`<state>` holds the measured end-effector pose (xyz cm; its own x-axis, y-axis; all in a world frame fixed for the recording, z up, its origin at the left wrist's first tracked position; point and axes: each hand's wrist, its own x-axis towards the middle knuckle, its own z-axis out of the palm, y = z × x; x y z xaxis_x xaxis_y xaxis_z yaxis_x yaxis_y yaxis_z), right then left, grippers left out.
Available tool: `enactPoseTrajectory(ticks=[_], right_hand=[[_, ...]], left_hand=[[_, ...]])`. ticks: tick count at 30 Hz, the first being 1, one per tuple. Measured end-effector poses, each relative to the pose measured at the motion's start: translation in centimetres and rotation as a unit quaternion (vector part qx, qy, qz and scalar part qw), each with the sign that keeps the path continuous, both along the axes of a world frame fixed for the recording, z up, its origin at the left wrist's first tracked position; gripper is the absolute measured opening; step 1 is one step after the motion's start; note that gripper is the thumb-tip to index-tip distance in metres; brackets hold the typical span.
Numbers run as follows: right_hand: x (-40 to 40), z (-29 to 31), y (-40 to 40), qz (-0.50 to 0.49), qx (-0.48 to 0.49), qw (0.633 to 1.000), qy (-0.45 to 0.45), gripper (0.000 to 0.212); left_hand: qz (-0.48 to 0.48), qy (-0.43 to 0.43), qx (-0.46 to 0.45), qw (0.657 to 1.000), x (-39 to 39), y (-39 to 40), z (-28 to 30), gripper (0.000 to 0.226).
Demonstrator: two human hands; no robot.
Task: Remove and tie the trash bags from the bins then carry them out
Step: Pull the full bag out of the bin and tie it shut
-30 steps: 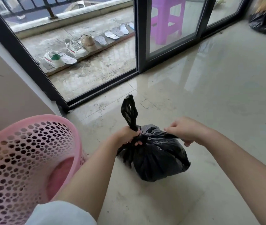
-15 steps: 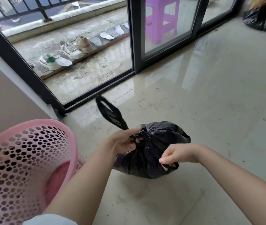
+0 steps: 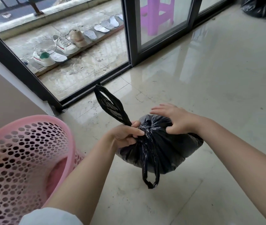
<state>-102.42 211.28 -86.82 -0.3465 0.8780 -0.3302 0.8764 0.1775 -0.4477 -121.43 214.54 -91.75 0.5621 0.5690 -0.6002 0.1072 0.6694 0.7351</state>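
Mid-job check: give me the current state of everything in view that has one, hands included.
Black plastic trash bag: on the floor, neck gathered; one handle loop up, one hanging down.
Left hand: grip closed round the gathered neck.
Right hand: fingers spread, resting on the bag's top.
Pink perforated plastic bin: tilted, no bag visible inside.
Sliding glass door: slid open at the left.
Second black bag: on the floor, far corner.

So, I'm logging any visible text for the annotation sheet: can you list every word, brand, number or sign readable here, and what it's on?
None can be read.
Black trash bag: plain, no print visible.
Pink bin: no label visible.
Sneakers on the balcony: coloured marks, but too small and blurred to read as text.
Purple stool: no writing visible.
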Motion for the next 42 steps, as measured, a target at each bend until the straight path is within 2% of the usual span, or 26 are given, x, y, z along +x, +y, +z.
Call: enactPoseTrajectory(ticks=[2,5,7,10,12,15,17,19,24,28,34,39,42], right_hand=[[-0.4,0.2,0.1,0.023,-0.040,0.999,-0.003,0.070],[-0.4,0.2,0.2,0.029,-0.073,0.995,0.056,0.047],[-0.3,-0.1,0.1,0.005,-0.075,0.994,0.082,0.039],[-0.1,-0.3,0.0,-0.060,-0.053,0.990,0.117,0.025],[-0.3,-0.3,-0.1,-0.078,-0.041,0.986,0.143,0.024],[-1.0,-0.8,-0.2,-0.082,-0.030,0.985,0.148,0.012],[-1.5,-1.1,-0.2,-0.078,-0.032,0.983,0.165,0.008],[-1.7,-1.3,-0.3,-0.085,-0.032,0.980,0.176,0.012],[-1.4,-1.7,-0.4,-0.077,0.000,0.984,0.158,0.023],[-1.2,-1.9,-0.6,-0.070,0.021,0.988,0.137,0.029],[-1.2,-2.6,-0.6,-0.067,0.046,0.989,0.121,0.031],[-0.9,-3.4,-1.0,-0.088,0.043,0.989,0.108,0.038],[-0.9,-4.5,-1.5,-0.095,0.013,0.992,0.082,0.037]], left_hand=[[-0.008,-0.013,0.010,1.000,0.2,0.0,0.3,0.044],[-0.021,-0.041,0.011,0.999,0.2,-0.4,0.8,0.049],[-0.014,-0.056,0.011,0.998,0.0,-0.4,0.9,0.053],[0.010,-0.024,0.063,0.998,0.0,-0.1,1.0,0.048],[0.052,0.020,0.103,0.993,0.3,0.0,0.7,0.050],[0.114,0.123,0.195,0.966,1.4,-0.5,0.7,0.047],[0.166,0.187,0.272,0.929,2.1,-0.7,0.8,0.045],[0.214,0.196,0.311,0.905,2.3,-0.6,0.3,0.043],[0.214,0.160,0.274,0.924,2.4,-0.3,0.1,0.027],[0.182,0.044,0.132,0.973,1.3,-0.3,0.6,0.034],[0.190,-0.099,0.040,0.976,0.6,-0.6,0.8,0.039],[0.157,-0.113,0.035,0.980,0.8,-1.0,0.8,0.039],[0.161,-0.083,0.043,0.983,0.7,-1.3,-0.1,0.035]])
